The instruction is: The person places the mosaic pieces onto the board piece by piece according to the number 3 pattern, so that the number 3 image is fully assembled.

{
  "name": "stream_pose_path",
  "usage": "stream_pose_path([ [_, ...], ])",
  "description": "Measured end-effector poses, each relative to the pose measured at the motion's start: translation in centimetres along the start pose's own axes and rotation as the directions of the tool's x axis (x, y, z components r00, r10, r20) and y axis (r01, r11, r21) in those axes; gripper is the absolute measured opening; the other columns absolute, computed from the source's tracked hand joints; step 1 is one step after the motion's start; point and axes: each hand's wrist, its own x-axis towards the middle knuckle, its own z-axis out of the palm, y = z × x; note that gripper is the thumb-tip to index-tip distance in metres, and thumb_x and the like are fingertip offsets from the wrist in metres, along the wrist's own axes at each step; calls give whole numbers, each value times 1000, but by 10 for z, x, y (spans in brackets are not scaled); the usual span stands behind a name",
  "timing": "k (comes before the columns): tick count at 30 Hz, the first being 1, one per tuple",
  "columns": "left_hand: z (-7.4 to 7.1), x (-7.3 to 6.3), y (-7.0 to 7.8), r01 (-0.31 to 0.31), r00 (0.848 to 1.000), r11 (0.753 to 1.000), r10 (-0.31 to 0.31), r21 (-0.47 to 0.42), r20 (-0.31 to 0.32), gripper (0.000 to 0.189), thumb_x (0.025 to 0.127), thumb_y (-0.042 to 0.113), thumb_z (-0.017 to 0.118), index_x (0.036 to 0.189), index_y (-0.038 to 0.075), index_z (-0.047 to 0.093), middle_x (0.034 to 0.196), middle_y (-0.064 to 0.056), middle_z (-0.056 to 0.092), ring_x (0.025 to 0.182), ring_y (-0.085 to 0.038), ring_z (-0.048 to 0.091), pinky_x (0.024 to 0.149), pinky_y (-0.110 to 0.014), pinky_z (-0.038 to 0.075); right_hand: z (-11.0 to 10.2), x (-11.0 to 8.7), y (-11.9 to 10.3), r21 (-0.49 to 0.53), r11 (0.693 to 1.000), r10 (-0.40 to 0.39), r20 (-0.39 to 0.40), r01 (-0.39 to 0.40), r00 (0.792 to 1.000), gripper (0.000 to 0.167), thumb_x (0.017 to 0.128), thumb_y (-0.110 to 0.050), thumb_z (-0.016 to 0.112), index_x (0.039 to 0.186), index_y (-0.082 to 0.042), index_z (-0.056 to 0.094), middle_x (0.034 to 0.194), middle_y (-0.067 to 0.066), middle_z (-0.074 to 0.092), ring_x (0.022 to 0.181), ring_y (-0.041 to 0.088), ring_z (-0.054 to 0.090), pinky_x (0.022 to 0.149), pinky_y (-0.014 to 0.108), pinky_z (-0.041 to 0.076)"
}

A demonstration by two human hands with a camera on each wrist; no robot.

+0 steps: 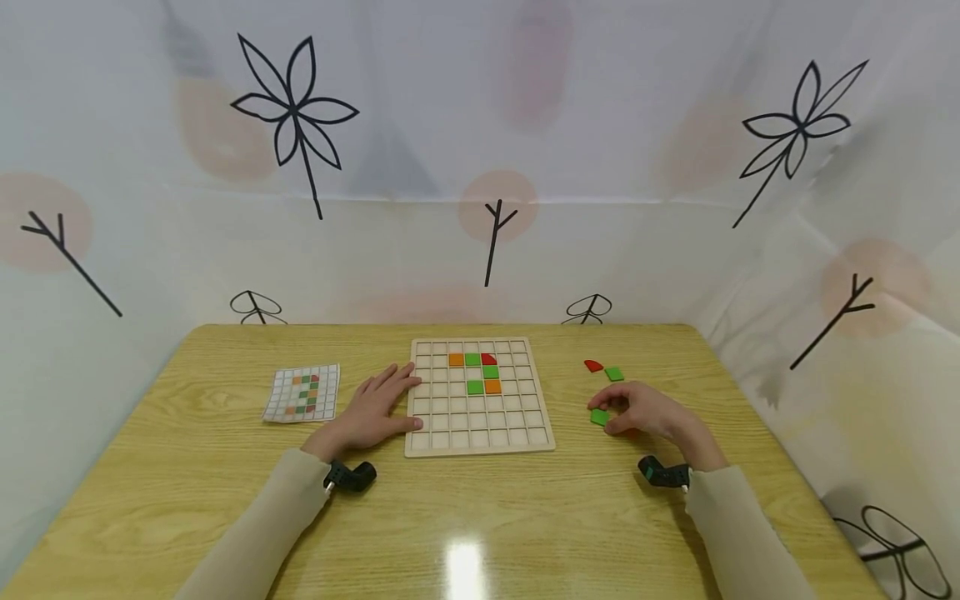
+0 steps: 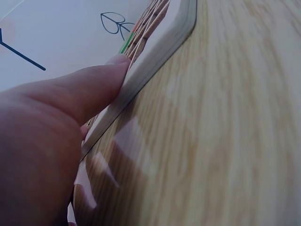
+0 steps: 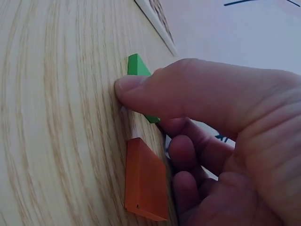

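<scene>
A wooden grid board lies mid-table, with orange, green and red tiles in several of its upper squares. My left hand rests at the board's left edge, fingers spread and relaxed; in the left wrist view its thumb presses on the rim. Right of the board, my right hand pinches a green square tile between thumb and fingers, close over the table. The thumb covers part of this green tile in the right wrist view. Beside it lies an orange tile, mostly hidden under the hand from above.
A paper card printed with a coloured grid pattern lies left of my left hand. Beyond my right hand are a red quarter-round tile and another green square tile. A patterned cloth hangs behind the wooden table.
</scene>
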Motion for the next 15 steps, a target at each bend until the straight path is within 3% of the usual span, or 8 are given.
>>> stream_pose_path([
  [15,0,0,1,-4,1000,1000,4,-2,-3,73,95,50,63,153,12,40,165,-9,17,151,-34,7,115,-63,6,3,2,-1,-31,999,5,-41,-6,999,38,79,-3,78,116,0,69,98,9,59,85,21,49,71,26,45],
])
